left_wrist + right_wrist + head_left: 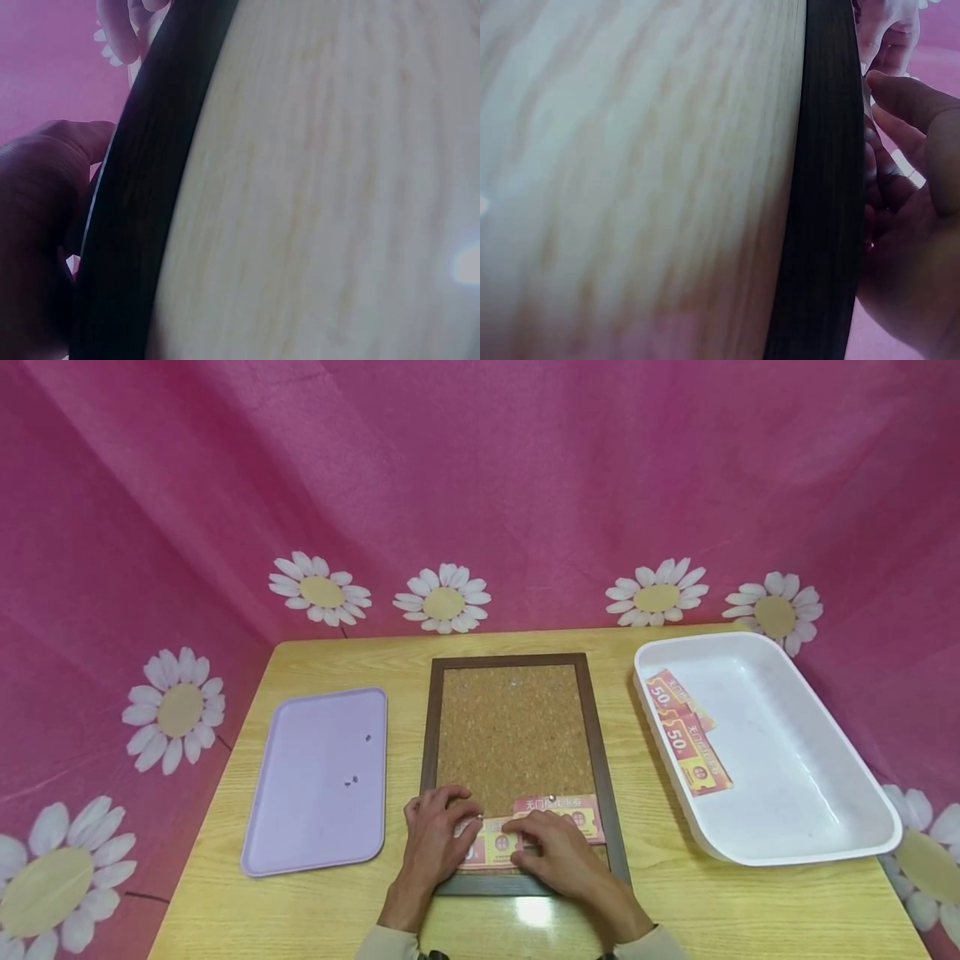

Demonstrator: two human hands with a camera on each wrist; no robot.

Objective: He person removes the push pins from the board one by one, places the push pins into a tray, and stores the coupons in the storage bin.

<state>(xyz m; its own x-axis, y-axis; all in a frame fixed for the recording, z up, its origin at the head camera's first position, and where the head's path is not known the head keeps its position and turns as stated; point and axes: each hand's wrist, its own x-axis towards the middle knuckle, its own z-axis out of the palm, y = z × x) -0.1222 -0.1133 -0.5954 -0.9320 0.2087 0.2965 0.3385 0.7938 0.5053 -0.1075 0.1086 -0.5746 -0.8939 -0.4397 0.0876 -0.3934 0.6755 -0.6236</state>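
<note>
Our left hand (437, 837) pinches a pin (480, 816) at the lower coupon (492, 853), right hand (561, 852) loose across its right edge, bare corkboard (517, 727) beyond.

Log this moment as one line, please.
left hand: pinching pin at left coupon; right hand: touching same coupon; right coupon: pin at top; bin: coupons

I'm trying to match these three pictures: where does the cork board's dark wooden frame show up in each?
Head: the dark wooden frame borders the cork board, lower centre.
Left wrist: the dark wooden frame is a band slanting from upper centre-left to bottom left.
Right wrist: the dark wooden frame is a near-vertical band right of centre.
Shared landmark: the pale wood-grain tabletop, beside the frame in every view.
</note>
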